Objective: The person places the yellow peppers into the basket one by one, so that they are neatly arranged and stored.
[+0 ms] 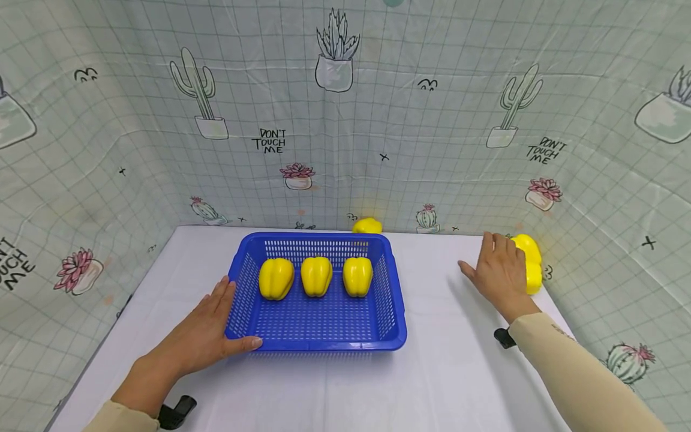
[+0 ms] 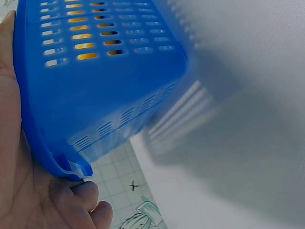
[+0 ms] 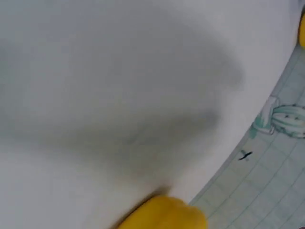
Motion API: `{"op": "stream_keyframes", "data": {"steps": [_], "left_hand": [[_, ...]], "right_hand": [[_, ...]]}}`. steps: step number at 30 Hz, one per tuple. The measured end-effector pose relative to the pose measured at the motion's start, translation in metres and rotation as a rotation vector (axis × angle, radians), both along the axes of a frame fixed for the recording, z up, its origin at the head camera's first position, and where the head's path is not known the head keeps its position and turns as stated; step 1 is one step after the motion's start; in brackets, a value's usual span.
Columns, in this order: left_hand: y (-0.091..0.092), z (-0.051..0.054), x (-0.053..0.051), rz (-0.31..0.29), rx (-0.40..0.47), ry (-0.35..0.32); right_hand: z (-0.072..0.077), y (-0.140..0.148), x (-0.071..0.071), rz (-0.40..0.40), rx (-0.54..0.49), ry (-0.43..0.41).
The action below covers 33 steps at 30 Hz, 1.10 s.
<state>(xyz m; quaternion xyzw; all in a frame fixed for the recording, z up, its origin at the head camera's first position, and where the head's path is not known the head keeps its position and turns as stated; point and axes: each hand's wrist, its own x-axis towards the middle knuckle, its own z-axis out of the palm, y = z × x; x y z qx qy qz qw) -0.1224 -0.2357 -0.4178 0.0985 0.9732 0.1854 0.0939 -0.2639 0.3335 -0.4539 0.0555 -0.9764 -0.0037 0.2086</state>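
Observation:
My left hand [image 1: 197, 333] rests against the left end of a blue plastic basket [image 1: 335, 345]. Its fingers lie fairly straight along the side rim and the thumb lies on the front rim. The basket's perforated outer wall [image 2: 119, 81] fills much of the left wrist view. Inside stand three yellow bell peppers [image 1: 317, 277] in a row. Over the table's right side, my right hand [image 1: 499, 273] has its fingers extended and its thumb spread. A yellow bell pepper [image 1: 532, 264] is just beyond it, partly hidden by the hand; whether they touch I cannot tell.
Another yellow bell pepper [image 1: 367, 225] peeks out behind the basket's back rim. A white cloth covers the table [image 1: 432, 336]. Cactus-printed fabric walls [image 1: 378, 120] rise along the back and both sides.

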Motion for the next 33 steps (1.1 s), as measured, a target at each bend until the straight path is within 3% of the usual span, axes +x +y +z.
{"op": "stream_keyframes", "data": {"steps": [6, 12, 25, 33], "left_hand": [[0.0, 0.0, 0.0, -0.004, -0.003, 0.008], [0.0, 0.001, -0.001, 0.003, 0.0, -0.004], [0.001, 0.002, 0.0, 0.005, -0.003, -0.016], [0.0, 0.0, 0.0, 0.004, -0.01, -0.009]], "right_hand": [[-0.01, 0.048, 0.005, -0.125, -0.052, -0.053], [-0.016, 0.07, 0.011, -0.211, -0.101, -0.173], [-0.024, 0.075, 0.012, -0.244, -0.097, -0.234], [-0.03, 0.078, 0.012, -0.167, -0.097, -0.207]]}}
